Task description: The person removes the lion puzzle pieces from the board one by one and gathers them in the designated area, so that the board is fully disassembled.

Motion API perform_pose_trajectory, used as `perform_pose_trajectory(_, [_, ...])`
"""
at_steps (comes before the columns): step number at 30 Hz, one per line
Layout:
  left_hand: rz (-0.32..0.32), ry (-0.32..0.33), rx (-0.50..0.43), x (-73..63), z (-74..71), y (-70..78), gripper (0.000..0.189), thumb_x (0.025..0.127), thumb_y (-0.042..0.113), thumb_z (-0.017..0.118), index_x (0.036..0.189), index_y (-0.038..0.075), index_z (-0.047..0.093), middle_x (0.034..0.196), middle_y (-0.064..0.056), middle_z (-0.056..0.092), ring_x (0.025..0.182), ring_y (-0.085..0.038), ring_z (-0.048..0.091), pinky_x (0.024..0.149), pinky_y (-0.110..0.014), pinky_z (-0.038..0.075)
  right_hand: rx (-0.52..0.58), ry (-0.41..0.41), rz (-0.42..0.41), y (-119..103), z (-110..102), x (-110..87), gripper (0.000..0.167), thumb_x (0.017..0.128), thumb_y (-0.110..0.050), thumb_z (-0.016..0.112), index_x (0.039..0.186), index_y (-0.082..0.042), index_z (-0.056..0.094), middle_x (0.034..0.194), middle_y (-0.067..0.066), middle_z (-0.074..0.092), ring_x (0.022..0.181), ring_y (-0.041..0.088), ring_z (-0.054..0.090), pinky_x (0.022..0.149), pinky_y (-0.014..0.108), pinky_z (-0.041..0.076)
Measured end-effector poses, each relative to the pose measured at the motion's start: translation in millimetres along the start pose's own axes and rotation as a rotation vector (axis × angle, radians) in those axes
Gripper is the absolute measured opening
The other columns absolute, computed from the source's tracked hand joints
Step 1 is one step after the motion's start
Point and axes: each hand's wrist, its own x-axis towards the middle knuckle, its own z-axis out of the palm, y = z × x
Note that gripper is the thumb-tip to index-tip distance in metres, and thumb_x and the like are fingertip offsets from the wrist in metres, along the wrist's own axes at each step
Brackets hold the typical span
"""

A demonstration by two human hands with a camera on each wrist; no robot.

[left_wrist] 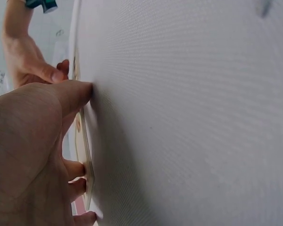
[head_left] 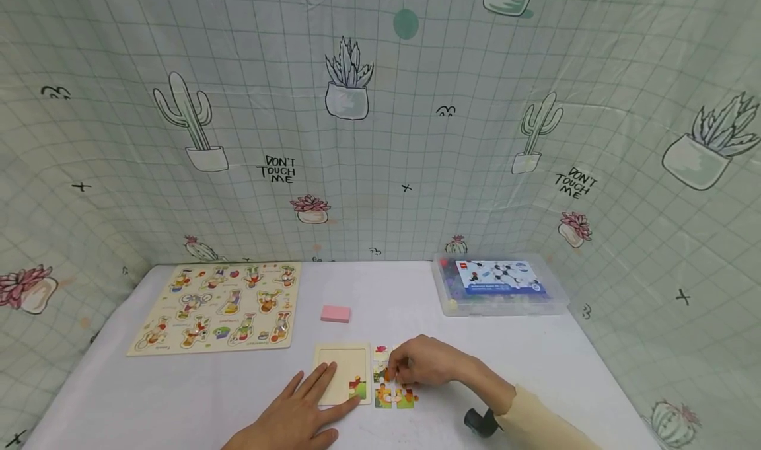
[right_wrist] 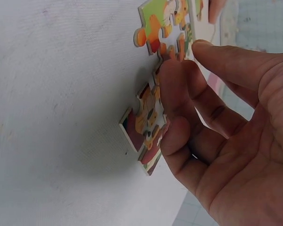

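My left hand (head_left: 300,407) lies with fingers spread on a small square wooden puzzle tray (head_left: 341,348). Its thumb stretches along the tray's near edge, below a green and orange puzzle piece (head_left: 358,390) in the lower right corner. Just right of the tray, my right hand (head_left: 429,361) bends its fingers low over several loose puzzle pieces (head_left: 383,398). In the right wrist view, its thumb and fingertips are right at the pieces (right_wrist: 152,28), and darker pieces (right_wrist: 140,123) lie beneath the fingers. I cannot tell whether a piece is pinched.
A large picture puzzle board (head_left: 217,308) lies at the back left. A pink block (head_left: 335,314) sits beyond the tray. At the back right stands a clear plastic box (head_left: 502,285) with a printed label. A dark object (head_left: 481,423) is beside the right forearm.
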Motion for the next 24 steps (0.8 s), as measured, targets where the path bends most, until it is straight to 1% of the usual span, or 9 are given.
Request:
perform_pose_trajectory(4, [-0.003,-0.004,-0.007,0.6,0.0,0.1,0.050,0.100,0.052,0.050,0.149,0.047,0.044,0.162,-0.020,0.027,0.148,-0.037,0.027,0.110,-0.065,0.031,0.001,0.009,-0.002,-1,1,2.4,0.010,0.093,-0.014,0.070,0.094,-0.023,0.075,0.075,-0.015,0.061,0.065,0.000,0.051,0.063,0.019,0.043])
perform_pose_trajectory(11, [0.020,0.036,0.015,0.7,1.6,-0.6,0.050,0.099,0.050,0.053,0.148,0.047,0.046,0.160,-0.022,0.031,0.146,-0.039,0.031,0.106,-0.065,0.035,0.015,0.032,-0.014,-6,9,13.9,0.008,0.093,-0.014,0.071,0.097,-0.020,0.074,0.072,-0.013,0.056,0.061,0.000,0.051,0.061,0.018,0.043])
perform_pose_trajectory(16, [0.022,0.026,-0.014,0.7,0.6,0.4,0.049,0.100,0.047,0.054,0.148,0.048,0.045,0.161,-0.023,0.029,0.147,-0.041,0.029,0.106,-0.067,0.034,-0.044,0.034,-0.057,-16,17,23.6,0.016,0.092,-0.014,0.071,0.107,-0.018,0.076,0.076,-0.014,0.054,0.060,-0.001,0.049,0.061,0.018,0.043])
perform_pose_trajectory(18, [0.025,0.030,-0.018,0.5,0.1,0.9,0.049,0.100,0.046,0.054,0.148,0.047,0.046,0.160,-0.024,0.029,0.147,-0.041,0.030,0.106,-0.067,0.034,-0.084,0.030,-0.072,-20,19,26.6,0.019,0.093,-0.016,0.071,0.111,-0.018,0.076,0.078,-0.014,0.054,0.063,-0.002,0.048,0.062,0.017,0.042])
perform_pose_trajectory(24, [0.039,0.046,-0.016,0.2,0.4,-0.1,0.047,0.101,0.045,0.053,0.148,0.047,0.047,0.159,-0.026,0.029,0.146,-0.044,0.031,0.105,-0.068,0.035,-0.139,0.021,-0.071,-27,22,30.9,0.023,0.092,-0.020,0.073,0.115,-0.020,0.076,0.080,-0.015,0.053,0.069,-0.001,0.048,0.065,0.018,0.043])
